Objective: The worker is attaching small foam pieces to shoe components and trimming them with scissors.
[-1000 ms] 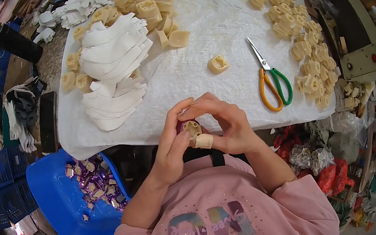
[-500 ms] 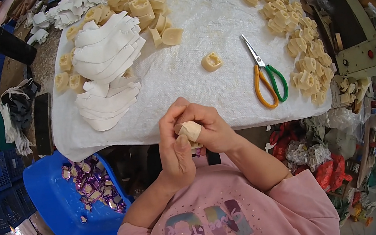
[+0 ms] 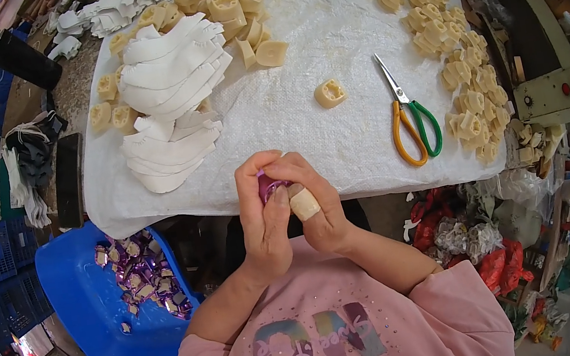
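Observation:
My left hand (image 3: 264, 224) and my right hand (image 3: 320, 211) are closed together in front of my chest, at the cloth's near edge. Between the left thumb and fingers shows a shiny purple piece (image 3: 270, 187). A cream-coloured block (image 3: 305, 206) sticks out under the right thumb. Whether these two are joined or separate is hidden by my fingers. Beyond my hands a single cream hollow block (image 3: 331, 94) lies on the white cloth (image 3: 325, 150). To its right are scissors (image 3: 403, 107) with one orange and one green handle, their blades slightly apart.
White curved cut pieces (image 3: 171, 70) lie stacked at left, beside a heap of cream blocks (image 3: 226, 10). More cream blocks (image 3: 471, 79) line the right side. At lower left, a blue tub (image 3: 96, 336) holds shiny purple pieces (image 3: 142, 274). A phone (image 3: 70, 175) lies left of the cloth.
My hands have turned the work between them. The purple piece now shows at the left fingers, and the cream block has moved slightly right and down. The whole view has shifted a little.

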Motion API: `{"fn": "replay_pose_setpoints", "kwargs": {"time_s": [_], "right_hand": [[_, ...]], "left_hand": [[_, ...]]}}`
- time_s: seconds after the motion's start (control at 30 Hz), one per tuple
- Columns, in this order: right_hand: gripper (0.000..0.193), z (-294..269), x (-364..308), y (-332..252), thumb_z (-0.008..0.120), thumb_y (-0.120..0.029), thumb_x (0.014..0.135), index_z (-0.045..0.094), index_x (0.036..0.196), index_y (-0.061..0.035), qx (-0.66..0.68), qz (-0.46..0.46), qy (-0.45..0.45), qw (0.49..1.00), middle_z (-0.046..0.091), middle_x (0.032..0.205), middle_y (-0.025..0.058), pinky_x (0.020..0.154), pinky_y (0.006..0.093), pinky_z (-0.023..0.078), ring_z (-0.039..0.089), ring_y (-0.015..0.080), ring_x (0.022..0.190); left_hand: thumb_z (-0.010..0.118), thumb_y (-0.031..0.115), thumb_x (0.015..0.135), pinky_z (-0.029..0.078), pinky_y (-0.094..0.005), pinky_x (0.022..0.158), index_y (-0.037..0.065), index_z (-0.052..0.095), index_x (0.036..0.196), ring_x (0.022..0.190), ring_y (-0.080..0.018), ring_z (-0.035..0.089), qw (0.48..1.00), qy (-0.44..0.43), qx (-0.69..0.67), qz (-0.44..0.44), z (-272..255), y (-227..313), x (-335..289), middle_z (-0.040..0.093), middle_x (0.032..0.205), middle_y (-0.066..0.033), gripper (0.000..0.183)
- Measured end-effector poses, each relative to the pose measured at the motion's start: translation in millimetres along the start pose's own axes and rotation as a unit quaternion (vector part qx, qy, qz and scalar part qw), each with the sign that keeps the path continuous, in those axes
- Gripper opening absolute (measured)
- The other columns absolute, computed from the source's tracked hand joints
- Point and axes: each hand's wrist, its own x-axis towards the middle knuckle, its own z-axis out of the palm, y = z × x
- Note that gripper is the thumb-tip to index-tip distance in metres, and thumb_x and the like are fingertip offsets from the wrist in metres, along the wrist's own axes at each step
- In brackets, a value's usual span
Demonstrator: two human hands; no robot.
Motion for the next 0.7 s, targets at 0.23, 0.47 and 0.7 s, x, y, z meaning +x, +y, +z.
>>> {"fn": "replay_pose_setpoints", "kwargs": {"time_s": [0.23, 0.47, 0.7], "right_hand": [[0.031, -14.7, 14.8, -6.2, 0.056, -0.018, 0.089, 0.054, 0.116, -0.0024, -0.082, 0.054, 0.049, 0.994, 0.052, 0.09, 0.0106, 0.066, 0.0329, 0.048, 0.054, 0.02, 0.078], [0.027, -29.2, 21.4, -18.6, 0.067, -0.021, 0.082, 0.06, 0.099, -0.0011, -0.127, 0.135, -0.025, 0.982, 0.058, 0.081, 0.0104, 0.066, 0.0308, 0.046, 0.058, 0.0228, 0.072], [0.019, -39.3, 20.1, -6.1, 0.058, -0.021, 0.091, 0.059, 0.098, -0.0024, 0.24, 0.27, 0.01, 0.932, 0.059, 0.083, 0.0049, 0.064, 0.0289, 0.046, 0.056, 0.0139, 0.074]], "left_hand": [[0.04, 0.036, 0.095, 0.041, -0.0301, 0.081, -0.005, 0.013, 0.14, 0.088, -0.0198, 0.051, 0.996, -0.068, -0.056, -0.022, -13.8, -2.9, 1.6, 0.049, 0.109, -0.0151, 0.067], [0.053, 0.055, 0.087, 0.048, -0.0397, 0.077, -0.015, 0.028, 0.131, 0.086, -0.033, 0.058, 0.977, -0.064, 0.168, 0.115, -18.2, -7.6, 6.5, 0.055, 0.101, -0.0231, 0.087], [0.065, -0.005, 0.069, 0.049, -0.0274, 0.065, 0.001, 0.058, 0.108, 0.072, -0.0187, 0.055, 0.986, -0.063, 0.15, 0.035, -31.5, 14.3, 13.3, 0.054, 0.089, -0.0101, 0.041]]}}
